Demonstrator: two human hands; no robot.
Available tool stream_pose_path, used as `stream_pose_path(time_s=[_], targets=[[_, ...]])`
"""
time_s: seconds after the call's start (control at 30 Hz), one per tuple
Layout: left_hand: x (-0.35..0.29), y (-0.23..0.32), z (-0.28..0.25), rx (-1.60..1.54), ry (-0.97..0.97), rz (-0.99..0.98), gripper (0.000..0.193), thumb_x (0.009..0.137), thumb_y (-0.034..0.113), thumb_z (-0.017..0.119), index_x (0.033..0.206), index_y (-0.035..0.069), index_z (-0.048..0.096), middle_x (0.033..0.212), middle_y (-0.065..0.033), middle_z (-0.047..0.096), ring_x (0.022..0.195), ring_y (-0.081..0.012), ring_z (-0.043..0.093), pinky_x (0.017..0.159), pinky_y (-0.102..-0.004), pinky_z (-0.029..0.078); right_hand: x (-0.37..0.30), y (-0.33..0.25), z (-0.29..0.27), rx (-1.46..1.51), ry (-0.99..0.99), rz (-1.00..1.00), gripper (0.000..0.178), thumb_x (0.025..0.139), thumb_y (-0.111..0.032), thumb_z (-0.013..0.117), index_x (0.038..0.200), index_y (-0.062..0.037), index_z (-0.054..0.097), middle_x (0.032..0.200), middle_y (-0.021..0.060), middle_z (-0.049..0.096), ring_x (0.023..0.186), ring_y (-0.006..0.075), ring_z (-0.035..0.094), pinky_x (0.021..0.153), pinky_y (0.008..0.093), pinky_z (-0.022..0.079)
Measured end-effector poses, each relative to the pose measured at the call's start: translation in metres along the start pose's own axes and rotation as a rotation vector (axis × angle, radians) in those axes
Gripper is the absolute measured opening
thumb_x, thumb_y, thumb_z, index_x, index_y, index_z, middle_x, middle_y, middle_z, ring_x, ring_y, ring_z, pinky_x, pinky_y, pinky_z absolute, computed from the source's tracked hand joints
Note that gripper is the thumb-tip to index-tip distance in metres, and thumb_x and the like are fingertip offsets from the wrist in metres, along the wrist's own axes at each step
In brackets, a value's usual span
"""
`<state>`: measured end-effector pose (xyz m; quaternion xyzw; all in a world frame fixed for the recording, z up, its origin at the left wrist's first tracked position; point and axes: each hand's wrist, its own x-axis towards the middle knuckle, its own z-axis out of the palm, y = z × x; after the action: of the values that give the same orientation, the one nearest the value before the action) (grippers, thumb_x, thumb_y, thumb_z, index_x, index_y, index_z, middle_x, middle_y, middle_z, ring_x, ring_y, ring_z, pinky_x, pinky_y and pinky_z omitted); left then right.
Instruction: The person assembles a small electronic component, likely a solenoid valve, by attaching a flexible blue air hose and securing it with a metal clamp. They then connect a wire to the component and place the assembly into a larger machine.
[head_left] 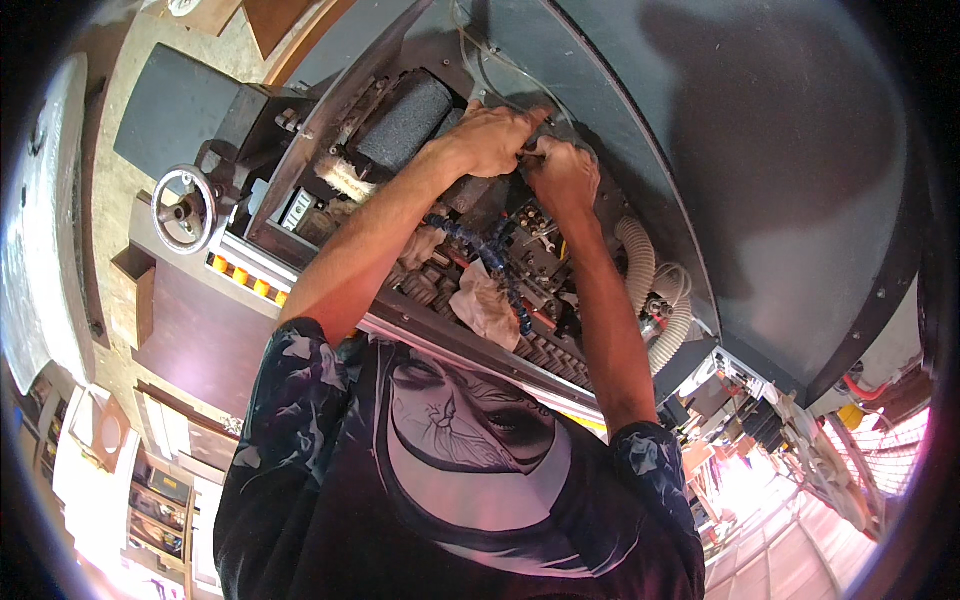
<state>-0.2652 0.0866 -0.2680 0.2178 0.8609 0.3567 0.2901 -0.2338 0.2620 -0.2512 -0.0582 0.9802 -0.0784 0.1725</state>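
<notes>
Both my arms reach into the opened dark housing of a machine (pixel 640 100). My left hand (pixel 490 140) is bent over a part at the back of the compartment, fingers curled towards the right hand; what they grip is hidden. Close beside it, my right hand (pixel 565 178) is closed with its thumb side towards the left, around a small dark part I cannot make out. A grey, rough-surfaced roller (pixel 405 120) lies just left of my left hand. Thin clear tubing (pixel 490 55) runs down behind both hands.
A blue segmented hose (pixel 490 255), a crumpled pale cloth (pixel 487 305) and chain-like tracks (pixel 555 355) lie below my arms. Ribbed white hose (pixel 640 260) bends along the right. A handwheel (pixel 184 210) sticks out at left. The large grey cover (pixel 790 200) stands at right.
</notes>
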Motion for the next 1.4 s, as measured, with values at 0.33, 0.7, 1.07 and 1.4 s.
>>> stream_pose_path(time_s=[0.33, 0.7, 1.07, 1.4], targets=[[-0.089, 0.051, -0.002, 0.081, 0.192, 0.074, 0.079, 0.081, 0.016, 0.081, 0.154, 0.005, 0.05, 0.113, -0.0199, 0.076, 0.113, -0.0409, 0.07, 0.107, -0.0565, 0.048, -0.001, 0.025, 0.024, 0.01, 0.096, -0.098, 0.02, 0.085, -0.023, 0.077, 0.102, -0.0152, 0.082, 0.099, 0.0154, 0.08, 0.096, 0.0415, 0.074, 0.088, 0.0507, 0.056], [-0.115, 0.065, 0.063, 0.377, 0.269, 0.132, 0.054, 0.086, 0.015, 0.073, 0.136, 0.0, 0.062, 0.107, -0.0193, 0.075, 0.064, -0.0219, 0.075, 0.057, -0.033, 0.059, 0.008, 0.012, 0.008, -0.007, 0.007, -0.106, 0.014, 0.087, -0.024, 0.071, 0.093, -0.018, 0.081, 0.096, 0.0152, 0.079, 0.093, 0.0421, 0.075, 0.083, 0.0535, 0.058], [-0.102, 0.072, 0.039, 0.21, 0.088, 0.181, 0.054, 0.079, 0.007, 0.078, 0.127, -0.011, 0.062, 0.103, -0.0208, 0.074, 0.083, -0.03, 0.079, 0.066, -0.0412, 0.062, 0.005, 0.01, 0.007, -0.059, -0.141, -0.078, 0.019, 0.087, -0.022, 0.07, 0.101, -0.0161, 0.081, 0.103, 0.0142, 0.079, 0.1, 0.0403, 0.075, 0.088, 0.0524, 0.059], [-0.1, 0.07, 0.041, 0.221, 0.116, 0.231, 0.025, 0.077, 0.005, 0.081, 0.099, -0.003, 0.076, 0.092, -0.0164, 0.077, 0.085, -0.0282, 0.079, 0.069, -0.0399, 0.061, -0.001, 0.015, 0.008, -0.134, -0.133, -0.17, 0.024, 0.085, -0.019, 0.076, 0.108, -0.0155, 0.081, 0.105, 0.0125, 0.08, 0.103, 0.0378, 0.075, 0.089, 0.0534, 0.058]])
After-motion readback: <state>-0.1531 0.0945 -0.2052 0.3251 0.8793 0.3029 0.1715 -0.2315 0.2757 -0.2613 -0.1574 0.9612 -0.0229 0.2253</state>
